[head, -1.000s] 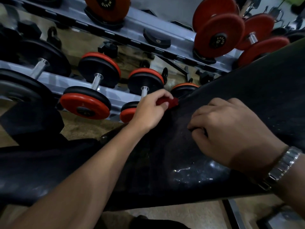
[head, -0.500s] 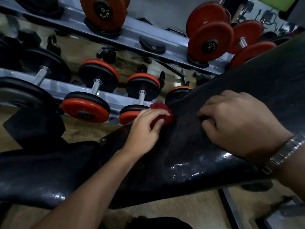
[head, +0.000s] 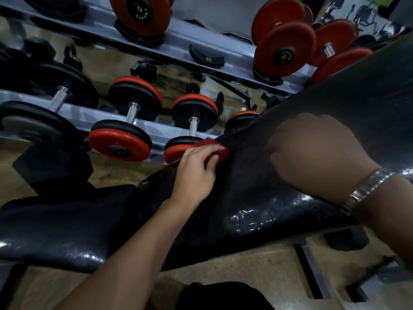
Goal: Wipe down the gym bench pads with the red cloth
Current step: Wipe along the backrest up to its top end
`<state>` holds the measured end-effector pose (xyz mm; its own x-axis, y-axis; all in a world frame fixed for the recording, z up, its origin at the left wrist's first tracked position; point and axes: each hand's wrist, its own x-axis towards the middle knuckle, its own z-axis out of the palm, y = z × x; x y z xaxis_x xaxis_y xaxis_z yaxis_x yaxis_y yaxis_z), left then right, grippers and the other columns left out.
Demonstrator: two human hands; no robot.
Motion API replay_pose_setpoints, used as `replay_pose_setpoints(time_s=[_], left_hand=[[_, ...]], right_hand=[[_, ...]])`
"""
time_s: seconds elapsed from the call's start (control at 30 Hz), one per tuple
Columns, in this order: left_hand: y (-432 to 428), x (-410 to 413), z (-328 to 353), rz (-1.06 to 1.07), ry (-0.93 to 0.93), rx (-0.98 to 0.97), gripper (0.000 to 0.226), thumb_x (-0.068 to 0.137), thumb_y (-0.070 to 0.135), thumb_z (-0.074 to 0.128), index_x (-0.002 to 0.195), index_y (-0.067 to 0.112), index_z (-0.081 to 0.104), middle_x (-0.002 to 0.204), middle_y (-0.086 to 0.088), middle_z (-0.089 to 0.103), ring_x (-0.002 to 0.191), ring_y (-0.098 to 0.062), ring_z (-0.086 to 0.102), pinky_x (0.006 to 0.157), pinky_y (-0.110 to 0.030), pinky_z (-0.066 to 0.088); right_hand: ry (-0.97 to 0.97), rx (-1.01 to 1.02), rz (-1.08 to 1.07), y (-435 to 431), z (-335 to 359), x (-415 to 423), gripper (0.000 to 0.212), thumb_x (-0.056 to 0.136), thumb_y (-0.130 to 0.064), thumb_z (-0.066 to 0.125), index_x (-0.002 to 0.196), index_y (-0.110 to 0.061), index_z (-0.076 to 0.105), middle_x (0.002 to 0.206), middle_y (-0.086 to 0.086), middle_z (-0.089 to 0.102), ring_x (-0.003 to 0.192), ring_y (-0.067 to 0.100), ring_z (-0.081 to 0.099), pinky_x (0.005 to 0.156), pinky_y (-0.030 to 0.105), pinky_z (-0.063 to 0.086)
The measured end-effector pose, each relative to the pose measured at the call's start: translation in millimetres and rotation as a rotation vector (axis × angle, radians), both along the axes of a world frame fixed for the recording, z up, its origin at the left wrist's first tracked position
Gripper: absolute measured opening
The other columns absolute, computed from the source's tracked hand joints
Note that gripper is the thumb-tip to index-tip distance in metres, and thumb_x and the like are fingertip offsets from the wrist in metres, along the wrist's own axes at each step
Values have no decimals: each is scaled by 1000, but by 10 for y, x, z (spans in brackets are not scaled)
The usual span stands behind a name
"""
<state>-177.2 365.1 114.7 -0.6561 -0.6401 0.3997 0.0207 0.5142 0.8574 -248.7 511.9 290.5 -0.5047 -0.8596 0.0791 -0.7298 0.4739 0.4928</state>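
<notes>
Left grip (head: 196,168) on red cloth (head: 213,148) (bunched)

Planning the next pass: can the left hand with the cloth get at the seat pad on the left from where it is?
Probably yes: the left hand presses the red cloth on the back pad; the seat pad adjoins it, nothing lying between.

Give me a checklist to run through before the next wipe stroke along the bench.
1. Crumpled red cloth under the left hand: ok.
2. Cloth touching the glossy black inclined bench pad: ok, at its far edge.
3. Right hand braced on the pad: ok, though blurred.
4. Flat black seat pad wiped: cannot tell.
5. Pad surface ahead free of objects: ok, apart from the right hand.
</notes>
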Motion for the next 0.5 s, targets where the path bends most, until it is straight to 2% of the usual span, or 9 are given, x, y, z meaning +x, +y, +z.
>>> replay_pose_setpoints(time_s=[0.1, 0.2, 0.27, 0.33, 0.4, 0.43, 0.5], left_hand=[[249, 43, 74, -21, 70, -22, 26, 94, 6, 66, 115, 19, 76, 118, 13, 71, 116, -10, 60, 108, -12, 34], [260, 284, -122, -76, 96, -108, 26, 96, 5, 66, 117, 17, 74, 120, 12, 71, 119, -7, 58, 117, -24, 35], [135, 311, -185, -47, 39, -127, 27, 96, 6, 65, 119, 17, 74, 120, 11, 71, 119, -7, 57, 115, -27, 39], [104, 224, -115, -10, -2, -69, 29, 96, 6, 65, 119, 20, 75, 119, 10, 72, 118, -9, 58, 109, -17, 39], [236, 180, 4, -10, 9, -39, 29, 95, 5, 65, 117, 22, 75, 119, 11, 72, 118, -11, 59, 106, -6, 32], [327, 207, 28, -29, 31, -44, 29, 95, 5, 65, 115, 22, 76, 120, 12, 72, 119, -11, 59, 108, -7, 30], [449, 334, -49, -82, 96, -57, 28, 94, 4, 65, 114, 20, 76, 121, 13, 72, 122, -8, 59, 116, -20, 33]], right_hand=[[12, -9, 7, -9, -10, -4, 54, 79, -42, 22, 90, -33, 74, 100, -7, 70, 93, 23, 57, 79, 36, 44], [10, -11, 25, 12, -10, -28, 53, 81, -41, 23, 90, -34, 74, 101, -8, 70, 94, 23, 57, 79, 36, 45], [14, -10, 27, 23, -5, -40, 50, 82, -40, 26, 92, -34, 74, 103, -9, 70, 95, 22, 57, 80, 36, 46], [22, -5, 35, 35, -13, -31, 50, 82, -39, 26, 93, -34, 75, 103, -8, 70, 95, 23, 57, 79, 36, 46], [36, 8, 35, 37, -18, -8, 46, 85, -39, 30, 94, -33, 74, 105, -7, 70, 96, 24, 57, 79, 36, 46], [35, 9, 39, 35, -17, -10, 43, 85, -39, 33, 95, -33, 74, 106, -6, 70, 97, 24, 57, 80, 36, 45], [20, 7, 50, 42, -8, -21, 41, 86, -38, 34, 95, -33, 75, 106, -6, 70, 98, 25, 57, 80, 37, 44]])
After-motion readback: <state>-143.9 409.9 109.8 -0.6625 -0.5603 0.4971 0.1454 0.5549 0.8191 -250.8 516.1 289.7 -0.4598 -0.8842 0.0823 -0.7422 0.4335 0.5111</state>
